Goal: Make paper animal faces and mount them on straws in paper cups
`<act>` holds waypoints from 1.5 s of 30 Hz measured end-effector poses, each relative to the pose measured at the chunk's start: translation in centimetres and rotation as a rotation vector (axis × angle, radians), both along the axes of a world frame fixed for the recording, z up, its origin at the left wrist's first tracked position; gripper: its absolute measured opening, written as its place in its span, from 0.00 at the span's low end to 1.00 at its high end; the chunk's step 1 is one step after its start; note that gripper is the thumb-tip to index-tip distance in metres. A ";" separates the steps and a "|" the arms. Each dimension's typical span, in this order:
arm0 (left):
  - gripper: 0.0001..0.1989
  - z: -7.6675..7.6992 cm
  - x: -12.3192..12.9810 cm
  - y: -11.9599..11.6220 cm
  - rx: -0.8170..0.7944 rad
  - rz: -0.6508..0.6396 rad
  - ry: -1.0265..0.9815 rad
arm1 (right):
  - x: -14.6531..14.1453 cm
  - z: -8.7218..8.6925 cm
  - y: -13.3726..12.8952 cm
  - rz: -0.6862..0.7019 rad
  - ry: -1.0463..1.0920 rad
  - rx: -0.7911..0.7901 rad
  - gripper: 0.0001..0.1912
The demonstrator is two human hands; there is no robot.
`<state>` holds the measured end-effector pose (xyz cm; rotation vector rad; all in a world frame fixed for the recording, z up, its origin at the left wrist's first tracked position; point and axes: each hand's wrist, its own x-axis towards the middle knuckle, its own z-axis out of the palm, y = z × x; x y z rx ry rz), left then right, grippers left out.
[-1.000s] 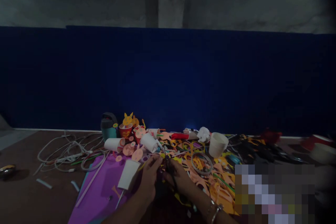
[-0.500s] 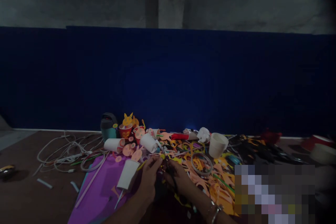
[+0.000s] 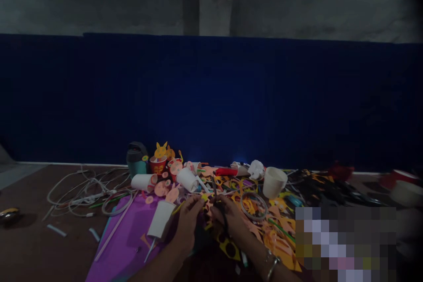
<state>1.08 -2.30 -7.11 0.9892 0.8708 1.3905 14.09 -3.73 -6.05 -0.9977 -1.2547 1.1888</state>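
Fingers closed, my left hand pinches a small yellow piece near the middle of the pile; a thin yellow strip sticks out on its left. My right hand is wrapped round dark-handled scissors, whose narrow blades point up and away. The hands are a little apart. A yellow sheet with round holes lies below my right hand. To the left of my left hand, a white paper cup with a straw under it rests on purple sheets.
Paper scraps cover the middle and right. Behind stand a teal and grey bottle, a red cup and a white cup. A tape roll lies right of my hands, looped cables at the left.
My right hand has shifted slightly right, away from my left hand, and the scissors have moved with it. More of the holed yellow sheet shows below.
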 end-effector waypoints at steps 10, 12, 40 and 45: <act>0.08 -0.4 0.4 0.0 0.002 -0.127 0.093 | 0.0 -0.9 0.4 -0.004 0.010 -0.043 0.18; 0.08 -0.2 0.4 -0.1 0.000 -0.124 0.082 | 0.0 -1.0 0.4 0.007 0.026 -0.052 0.18; 0.10 -0.3 0.0 0.1 -0.039 0.021 -0.041 | -0.4 -3.5 0.5 0.203 -0.098 0.082 0.12; 0.09 -0.4 0.0 0.2 -0.018 -0.010 -0.048 | -0.3 -3.1 0.4 0.206 -0.083 0.114 0.10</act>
